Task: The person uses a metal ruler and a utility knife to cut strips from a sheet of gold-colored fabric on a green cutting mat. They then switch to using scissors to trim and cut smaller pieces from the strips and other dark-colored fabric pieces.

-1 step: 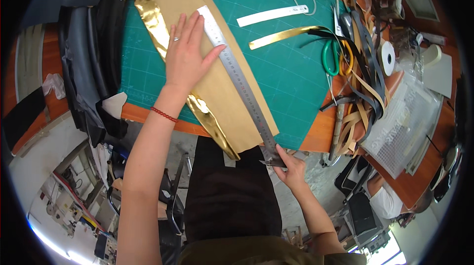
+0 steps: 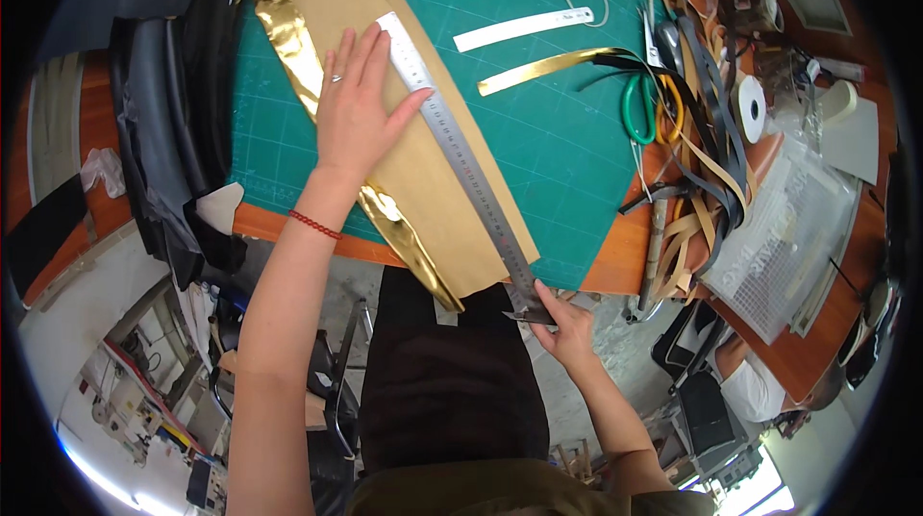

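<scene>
A long piece of tan backing with shiny gold material (image 2: 394, 218) showing along its left edge lies slantwise on the green cutting mat (image 2: 567, 151). Its near end hangs past the table edge. On the tan face lies a long steel ruler (image 2: 466, 165), near the right edge. My left hand (image 2: 358, 112) is open and flat on the tan backing, fingertips by the ruler's far end and thumb across its edge. At the near end, my right hand (image 2: 569, 326) grips the ruler between thumb and fingers. A dark pointed piece (image 2: 524, 315) shows there; its kind is unclear.
A short ruler (image 2: 524, 29) and a narrow gold strip (image 2: 538, 72) lie on the mat. Green-handled scissors (image 2: 636, 110), orange-handled scissors (image 2: 670, 114) and tangled straps (image 2: 716, 179) are to the right. Folded black material (image 2: 159, 122) lies at left. Another person's sleeve (image 2: 753, 389) shows at lower right.
The whole view has shifted slightly, so the things on the table appear a little further left. Both hands keep their places on the ruler and the tan backing.
</scene>
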A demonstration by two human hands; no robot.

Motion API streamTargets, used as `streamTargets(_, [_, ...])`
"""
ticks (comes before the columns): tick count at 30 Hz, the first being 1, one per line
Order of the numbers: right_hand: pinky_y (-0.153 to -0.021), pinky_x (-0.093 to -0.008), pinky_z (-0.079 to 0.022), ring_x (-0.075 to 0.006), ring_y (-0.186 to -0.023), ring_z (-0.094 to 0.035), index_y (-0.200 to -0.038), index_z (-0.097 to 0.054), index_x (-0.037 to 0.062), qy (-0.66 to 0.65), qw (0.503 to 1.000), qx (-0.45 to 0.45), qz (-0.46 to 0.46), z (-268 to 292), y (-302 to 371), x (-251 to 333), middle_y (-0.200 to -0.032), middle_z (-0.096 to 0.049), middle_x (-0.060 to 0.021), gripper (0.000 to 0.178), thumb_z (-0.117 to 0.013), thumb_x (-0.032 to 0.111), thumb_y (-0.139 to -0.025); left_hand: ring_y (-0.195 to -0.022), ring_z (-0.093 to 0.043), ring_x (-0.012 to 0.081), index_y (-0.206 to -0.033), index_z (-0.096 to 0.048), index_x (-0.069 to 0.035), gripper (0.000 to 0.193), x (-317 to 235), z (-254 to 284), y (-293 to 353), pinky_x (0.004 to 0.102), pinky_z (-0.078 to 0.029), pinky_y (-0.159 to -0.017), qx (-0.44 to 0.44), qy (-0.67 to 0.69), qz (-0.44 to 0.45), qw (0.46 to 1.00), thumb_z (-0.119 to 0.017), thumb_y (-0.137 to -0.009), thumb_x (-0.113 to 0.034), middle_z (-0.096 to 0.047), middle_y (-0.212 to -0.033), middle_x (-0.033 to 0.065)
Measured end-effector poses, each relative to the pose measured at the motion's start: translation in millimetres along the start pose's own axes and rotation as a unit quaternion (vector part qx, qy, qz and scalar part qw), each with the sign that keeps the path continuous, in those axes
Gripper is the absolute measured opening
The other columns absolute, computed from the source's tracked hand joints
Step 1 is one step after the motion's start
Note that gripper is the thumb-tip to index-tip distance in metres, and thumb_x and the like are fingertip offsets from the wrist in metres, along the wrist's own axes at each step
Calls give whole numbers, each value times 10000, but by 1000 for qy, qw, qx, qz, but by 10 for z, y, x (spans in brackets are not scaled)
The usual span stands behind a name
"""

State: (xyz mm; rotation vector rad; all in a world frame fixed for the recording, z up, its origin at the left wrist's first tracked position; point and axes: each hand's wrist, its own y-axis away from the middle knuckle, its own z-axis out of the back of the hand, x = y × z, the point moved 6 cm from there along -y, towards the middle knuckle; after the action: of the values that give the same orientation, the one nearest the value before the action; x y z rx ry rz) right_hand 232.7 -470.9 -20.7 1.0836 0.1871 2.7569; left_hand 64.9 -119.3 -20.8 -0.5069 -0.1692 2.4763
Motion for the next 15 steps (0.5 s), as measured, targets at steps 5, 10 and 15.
streamTargets(5, [-510, -339, -475, -216, -540, -585, -1347, -562, 167, 8, 1000, 9, 1, 41, -21, -2, -687, -598, -36, 712, -781, 132, -671, -1377, -347, 367, -1366, -461, -24, 721, 27, 7, -11, 500, -266, -1141, 5, -9, -5, 1000, -702, -825, -435, -434, -1453, 113])
streamTargets(10, [-512, -331, -474, -233, -555, -589, -1192, -653, 135, 26, 998, -44, 36, 414, -345, 35, -710, -602, -58, 496, -736, 80, -705, -1383, -333, 372, -1377, -444, -27, 715, 28, 11, 21, 523, -247, -1143, 27, -10, 2, 1000, -678, -844, -442, -383, -1482, 131])
streamTargets(15, [-613, -369, -516, -275, -763, -643, -992, -684, 97, 86, 983, -103, 126, 1007, -1851, 356, -891, -627, -87, 323, -617, -50, -713, -1395, -316, 362, -1404, -411, -44, 726, 50, 16, 48, 537, -230, -1145, 25, -8, 9, 1000, -660, -856, -450, -347, -1500, 137])
